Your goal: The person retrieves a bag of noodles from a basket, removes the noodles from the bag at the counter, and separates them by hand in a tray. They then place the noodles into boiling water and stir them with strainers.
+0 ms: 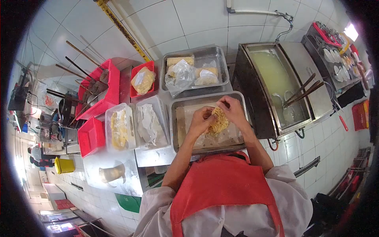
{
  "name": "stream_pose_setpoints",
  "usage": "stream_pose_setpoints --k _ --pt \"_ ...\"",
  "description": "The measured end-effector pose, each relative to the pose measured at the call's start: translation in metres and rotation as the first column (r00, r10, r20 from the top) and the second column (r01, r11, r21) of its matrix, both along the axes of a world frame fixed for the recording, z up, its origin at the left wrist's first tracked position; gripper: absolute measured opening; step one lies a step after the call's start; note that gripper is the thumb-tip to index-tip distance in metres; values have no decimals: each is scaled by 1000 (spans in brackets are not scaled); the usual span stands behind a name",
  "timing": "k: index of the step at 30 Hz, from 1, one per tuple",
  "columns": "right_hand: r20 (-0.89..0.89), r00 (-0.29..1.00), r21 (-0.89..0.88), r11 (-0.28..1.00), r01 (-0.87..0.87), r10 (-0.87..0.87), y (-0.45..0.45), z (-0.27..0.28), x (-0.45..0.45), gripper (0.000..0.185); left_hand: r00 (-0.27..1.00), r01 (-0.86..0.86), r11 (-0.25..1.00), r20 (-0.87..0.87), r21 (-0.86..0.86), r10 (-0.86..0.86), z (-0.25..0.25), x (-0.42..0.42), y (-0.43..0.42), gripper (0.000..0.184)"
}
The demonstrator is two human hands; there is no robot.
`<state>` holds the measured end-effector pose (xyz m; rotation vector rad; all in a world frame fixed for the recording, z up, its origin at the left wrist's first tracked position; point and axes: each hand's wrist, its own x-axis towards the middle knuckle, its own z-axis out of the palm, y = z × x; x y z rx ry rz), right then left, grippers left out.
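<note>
A bundle of thin yellow noodles (pixel 219 123) is held up between both hands above a lined metal tray (pixel 187 139). My left hand (pixel 202 119) grips its left side, with fingers bent around the strands. On the upper right side, my right hand (pixel 232 108) pinches the same noodles with thumb and fingers. Pale powder lies on the tray's brown lining. Left of the tray stand a clear tub with white paper (pixel 149 125) and another tub with yellow food (pixel 120 128) in it.
Behind is a metal tray (pixel 218 55) with bagged food, beside a red basket (pixel 135 90). A tank of cloudy liquid (pixel 272 71) with long sticks stands at right. Red bins (pixel 91 136) are at left. A person (pixel 36 155) stands far left.
</note>
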<state>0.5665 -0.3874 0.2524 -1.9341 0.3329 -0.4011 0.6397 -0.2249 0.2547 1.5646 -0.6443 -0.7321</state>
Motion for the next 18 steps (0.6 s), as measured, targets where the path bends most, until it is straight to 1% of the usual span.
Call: stream_pose_setpoints --k 1,2,4,5,6,7,8,9,10,11,12,13,14,15,16,17,18 --pt "56 998 89 996 1 -6 1 1 2 17 999 -19 1000 -31 -22 19 -5 2 -1 23" --pt "56 998 87 996 -1 -4 2 3 1 17 997 -40 998 -61 -44 37 -9 4 -1 21" --pt "120 992 137 989 -62 45 4 8 -4 17 997 -65 996 -55 -54 62 -13 7 0 20" --pt "118 992 138 989 -62 45 3 5 -5 17 995 -84 995 -50 -62 81 -12 7 1 18" --pt "72 994 146 985 -93 83 -1 -2 -7 17 996 -82 995 -53 -61 79 -12 6 1 18" --pt "26 992 156 980 -123 120 -3 -5 -9 17 992 -126 992 -2 -17 126 -3 3 0 17" --pt "24 993 156 980 -120 118 -3 -8 -10 17 984 -172 985 51 25 171 2 1 0 16" --pt "20 993 242 964 -115 113 -3 -11 -12 17 984 -171 985 49 26 169 3 0 -1 16" --pt "15 994 326 939 -109 110 -2 -12 -13 17 980 -187 982 69 -8 187 3 -2 -2 16" --pt "13 994 327 939 -108 109 -3 -15 -13 17 974 -204 978 88 -42 207 3 -3 -2 16" --pt "-3 994 275 956 -104 109 -3 -18 -14 15 975 -203 978 86 -40 206 0 -3 -2 16" --pt "-19 994 221 970 -101 108 -2 -15 -14 14 970 -196 980 138 -35 200 -3 -1 -3 17" --pt "-18 994 220 970 -100 106 -1 -12 -15 14 962 -190 981 192 -31 192 -6 0 -4 18" --pt "9 996 183 979 -86 86 1 -8 -16 14 962 -189 981 193 -33 191 -8 1 -3 18" --pt "38 997 146 987 -70 65 3 -4 -16 13 949 -184 982 252 -48 190 -7 1 -3 19" --pt "40 997 146 987 -70 64 3 -5 -16 13 932 -178 982 309 -62 188 -6 2 -3 20" --pt "33 996 119 989 -85 81 4 -6 -15 13 932 -177 982 310 -62 187 -6 2 -2 20"
